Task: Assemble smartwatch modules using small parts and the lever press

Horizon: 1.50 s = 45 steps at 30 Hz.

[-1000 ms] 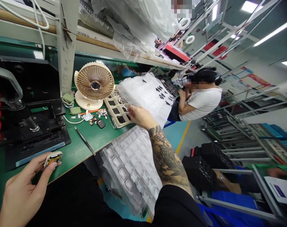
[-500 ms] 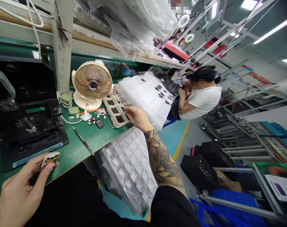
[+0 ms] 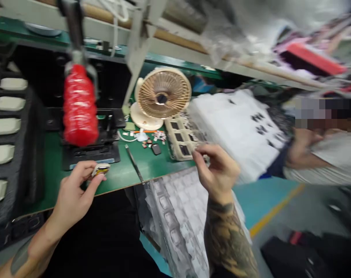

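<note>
My left hand [image 3: 73,197] pinches a small pale rounded-square casing [image 3: 101,169] by its edges, with yellow and dark inner parts showing. It is above the bench's front edge. My right hand [image 3: 217,172] is closed in a pinch just right of the beige compartment tray [image 3: 171,143]; whatever sits between its fingertips is too small and blurred to name. Several dark flat pieces lie in the tray. Between my hands, tweezers [image 3: 134,164] lie on the green bench [image 3: 148,166], with a small black rounded-square piece [image 3: 156,149] beyond them.
A press with a red handle [image 3: 80,106] stands behind my left hand. Left of it, a black tray [image 3: 33,143] holds several pale casings. A cream fan [image 3: 163,94] stands at the back. White sheeting [image 3: 230,123] bears dark pieces. Clear plastic trays [image 3: 181,216] sit below; a co-worker [image 3: 334,154] is at right.
The view has turned left, bringing in the red handle and the tray of pale casings. My right hand has drawn back from the compartment tray, fingers pinched. My left hand still holds the casing.
</note>
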Each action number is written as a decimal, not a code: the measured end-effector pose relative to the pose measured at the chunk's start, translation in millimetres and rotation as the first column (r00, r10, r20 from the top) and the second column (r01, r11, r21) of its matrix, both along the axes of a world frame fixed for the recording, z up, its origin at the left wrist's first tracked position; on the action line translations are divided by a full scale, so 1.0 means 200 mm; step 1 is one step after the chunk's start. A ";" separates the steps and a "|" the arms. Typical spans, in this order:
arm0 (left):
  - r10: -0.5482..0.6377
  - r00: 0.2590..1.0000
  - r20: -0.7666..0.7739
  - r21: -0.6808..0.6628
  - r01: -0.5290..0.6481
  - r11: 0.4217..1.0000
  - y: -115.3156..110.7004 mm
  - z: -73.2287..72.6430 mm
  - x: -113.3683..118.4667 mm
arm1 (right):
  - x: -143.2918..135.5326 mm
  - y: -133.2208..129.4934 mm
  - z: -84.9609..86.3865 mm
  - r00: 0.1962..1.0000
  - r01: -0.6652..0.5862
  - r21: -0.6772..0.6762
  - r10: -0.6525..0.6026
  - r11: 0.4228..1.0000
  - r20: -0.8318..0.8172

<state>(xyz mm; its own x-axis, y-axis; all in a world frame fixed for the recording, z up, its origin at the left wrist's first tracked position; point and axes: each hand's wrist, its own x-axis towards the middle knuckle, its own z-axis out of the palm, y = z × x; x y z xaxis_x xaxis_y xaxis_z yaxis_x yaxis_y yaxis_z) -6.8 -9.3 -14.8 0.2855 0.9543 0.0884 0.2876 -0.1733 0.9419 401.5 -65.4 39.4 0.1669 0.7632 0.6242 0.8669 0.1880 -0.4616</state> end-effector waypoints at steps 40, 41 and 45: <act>-0.181 0.958 0.222 0.069 0.170 0.983 0.08 0.06 -0.07 | -0.97 0.32 -0.09 0.548 -0.710 -0.276 0.263 0.648 -0.794; -0.196 0.961 0.196 0.089 0.182 0.979 0.08 0.06 -0.08 | -0.97 0.31 -0.08 0.568 -0.701 -0.298 0.253 0.648 -0.783; -0.265 0.948 0.176 0.018 0.266 0.964 0.06 0.09 -0.09 | -1.01 0.14 -0.12 0.662 -0.558 -0.215 0.273 0.802 -0.698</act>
